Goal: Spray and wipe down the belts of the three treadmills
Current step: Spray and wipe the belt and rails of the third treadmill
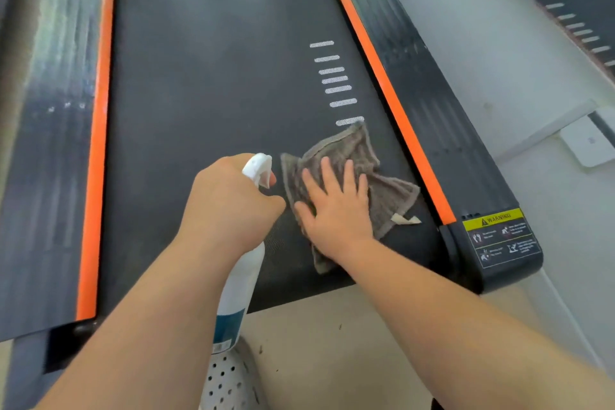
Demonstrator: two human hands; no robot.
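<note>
A black treadmill belt runs away from me between two orange side strips. On its near right part lies a crumpled grey cloth. My right hand presses flat on the cloth with straight, spread fingers. My left hand grips the neck of a white spray bottle with a blue label, a finger at the trigger and the nozzle pointing over the belt just left of the cloth.
Black side rails flank the belt; the right one ends in a cap with a yellow warning label. A second treadmill's belt shows at the top right. Beige floor lies below the belt's end, with a white perforated shoe.
</note>
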